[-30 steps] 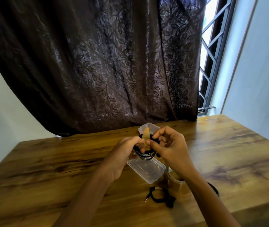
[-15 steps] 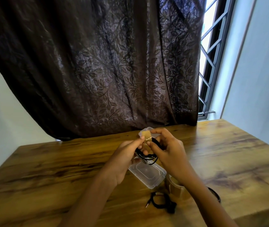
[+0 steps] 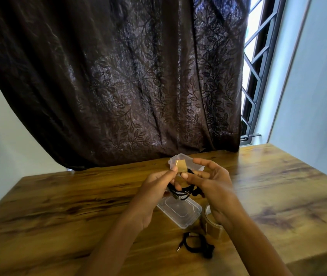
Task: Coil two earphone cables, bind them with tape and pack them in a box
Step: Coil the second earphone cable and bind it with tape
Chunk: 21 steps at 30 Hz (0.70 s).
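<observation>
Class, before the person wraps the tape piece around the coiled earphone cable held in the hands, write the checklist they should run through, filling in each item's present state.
1. Tape piece ready, standing up from the coil: ok.
2. Coiled earphone cable held by the left hand and the right hand: ok.
3. Coil tight, no loose loops: cannot tell; partly hidden.
4. Clear plastic box within reach on the table: ok.
5. Second earphone cable coiled on the table: ok; taped: cannot tell.
6. Tape roll nearby: ok.

Both forearms raised; left hand (image 3: 154, 188) pinching, right hand (image 3: 212, 180) loosely curled, near-touching.
</observation>
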Each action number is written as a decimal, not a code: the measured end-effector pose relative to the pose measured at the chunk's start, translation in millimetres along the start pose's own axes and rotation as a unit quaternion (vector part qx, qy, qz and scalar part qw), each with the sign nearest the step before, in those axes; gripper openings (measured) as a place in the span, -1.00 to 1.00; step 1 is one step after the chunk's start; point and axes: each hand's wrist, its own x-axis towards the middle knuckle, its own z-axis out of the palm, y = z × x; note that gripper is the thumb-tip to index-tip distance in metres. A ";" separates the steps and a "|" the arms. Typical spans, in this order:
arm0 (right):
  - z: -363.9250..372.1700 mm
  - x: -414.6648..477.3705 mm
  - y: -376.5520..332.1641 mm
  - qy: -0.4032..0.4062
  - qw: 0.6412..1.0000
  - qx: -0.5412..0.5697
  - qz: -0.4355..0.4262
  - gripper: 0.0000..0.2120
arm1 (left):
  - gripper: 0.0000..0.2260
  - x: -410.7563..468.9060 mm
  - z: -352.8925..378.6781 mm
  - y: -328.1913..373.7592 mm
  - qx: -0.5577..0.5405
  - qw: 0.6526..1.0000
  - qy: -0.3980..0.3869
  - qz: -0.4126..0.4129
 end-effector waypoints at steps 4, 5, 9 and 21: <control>0.1 -1.4 -1.6 -0.011 0.998 0.039 0.038 -0.51 | -0.72 -0.9 -0.7 -1.0 -0.007 1.000 -0.002 -0.003; -0.1 -0.8 -1.6 -0.020 0.998 0.047 0.045 -0.52 | -0.71 -1.2 -1.2 -1.8 -0.010 1.000 -0.002 -0.004; 0.2 1.6 0.7 -0.051 0.994 0.074 0.069 -0.54 | -0.72 -0.4 -3.3 -2.4 -0.012 1.000 0.009 0.008; 5.5 5.6 0.6 -0.042 0.999 0.005 -0.014 -0.67 | -0.66 5.3 -6.2 2.1 -0.036 0.999 0.009 0.005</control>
